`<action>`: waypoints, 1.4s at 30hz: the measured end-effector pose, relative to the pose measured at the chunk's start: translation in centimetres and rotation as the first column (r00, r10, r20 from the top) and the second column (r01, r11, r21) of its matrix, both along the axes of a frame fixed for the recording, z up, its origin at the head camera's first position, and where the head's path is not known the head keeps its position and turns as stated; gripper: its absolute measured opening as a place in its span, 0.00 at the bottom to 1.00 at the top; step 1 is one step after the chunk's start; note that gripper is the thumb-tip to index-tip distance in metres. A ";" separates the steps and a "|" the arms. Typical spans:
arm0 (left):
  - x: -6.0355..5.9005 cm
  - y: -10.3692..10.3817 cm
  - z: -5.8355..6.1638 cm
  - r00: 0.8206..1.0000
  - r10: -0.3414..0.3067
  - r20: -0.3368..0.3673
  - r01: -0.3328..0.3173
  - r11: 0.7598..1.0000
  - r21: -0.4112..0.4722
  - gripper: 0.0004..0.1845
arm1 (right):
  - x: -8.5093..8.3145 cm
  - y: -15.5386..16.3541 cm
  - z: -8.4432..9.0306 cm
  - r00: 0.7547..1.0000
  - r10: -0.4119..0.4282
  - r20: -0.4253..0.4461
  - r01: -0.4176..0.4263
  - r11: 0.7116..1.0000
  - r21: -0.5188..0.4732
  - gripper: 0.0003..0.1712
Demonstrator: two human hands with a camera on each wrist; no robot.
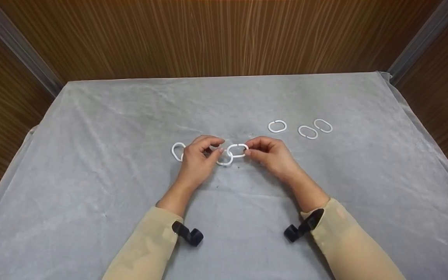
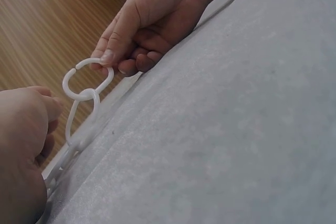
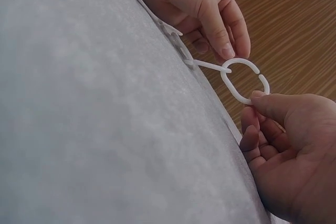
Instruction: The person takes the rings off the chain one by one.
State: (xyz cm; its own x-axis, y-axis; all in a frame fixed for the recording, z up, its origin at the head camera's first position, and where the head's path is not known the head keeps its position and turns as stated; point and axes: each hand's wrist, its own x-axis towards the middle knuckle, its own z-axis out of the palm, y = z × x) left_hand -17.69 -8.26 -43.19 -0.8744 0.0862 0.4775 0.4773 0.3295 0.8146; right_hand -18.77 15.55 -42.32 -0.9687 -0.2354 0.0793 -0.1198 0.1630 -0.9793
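Head view: bench (image 1: 91, 186) under a grey cloth, wood panels behind. Both hands meet near the middle over a short chain of white plastic rings (image 1: 224, 157). Left hand (image 1: 198, 157) lies curled over the chain's middle, fingertips bent down onto a link; one end ring (image 1: 177, 151) sticks out flat on the cloth just left of that hand. Right hand (image 1: 268, 153) pinches the last ring (image 1: 237, 150) at its right end between thumb and forefinger; that ring is hooked into the next link. Three loose rings lie apart to the right and farther back: one (image 1: 277, 126), then a close pair (image 1: 308, 132) and (image 1: 322, 125). Tan sleeves, a black clip at each wrist.

Left wrist view: right hand (image 2: 152, 22) shows at top, fingers curled, thumb and forefinger gripping the last ring (image 2: 86, 80), lifted off the cloth and upright. It is threaded through the next link (image 2: 79, 121), which slants down toward the left hand (image 2: 23, 150). Left hand's grip is mostly hidden here; fingers look bent.

Right wrist view: right hand (image 3: 286, 150) at bottom right, thumb tip pressed on the last ring (image 3: 244, 80), other fingers folded in. Left hand (image 3: 202, 9) at top, forefinger tip touching the ring's far side, other fingers curled on the chain at the cloth edge.
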 end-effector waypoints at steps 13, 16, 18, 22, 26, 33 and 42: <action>0.0 -0.1 -0.3 0.999 -0.024 0.025 0.025 0.998 -0.061 0.10 | 0.0 0.0 -0.2 1.000 -0.013 0.017 0.014 1.000 -0.016 0.11; 0.0 -0.1 -0.3 0.999 -0.021 0.033 0.023 0.997 -0.068 0.10 | 0.0 0.1 -0.2 1.000 -0.014 0.023 0.014 1.000 -0.018 0.11; 0.0 0.0 -0.3 0.999 -0.017 0.037 0.020 0.997 -0.077 0.10 | 0.0 0.1 -0.2 1.000 -0.014 0.025 0.014 1.000 -0.018 0.11; 0.0 -0.1 -0.3 0.999 -0.013 0.045 0.017 0.996 -0.088 0.09 | 0.0 0.0 -0.1 1.000 -0.013 0.026 0.014 1.000 -0.016 0.11; -0.1 -0.1 -0.4 0.999 -0.007 0.053 0.012 0.995 -0.098 0.09 | 0.1 0.0 0.0 1.000 -0.009 0.024 0.009 1.000 -0.022 0.11; -0.2 -0.1 -0.4 0.998 0.005 0.069 0.003 0.993 -0.117 0.09 | 0.1 0.0 0.0 1.000 0.003 0.024 -0.002 0.999 -0.037 0.11; -0.1 -0.2 -0.4 0.998 -0.004 0.070 0.012 0.994 -0.109 0.08 | 0.0 0.0 0.0 1.000 0.001 0.019 -0.001 1.000 -0.024 0.11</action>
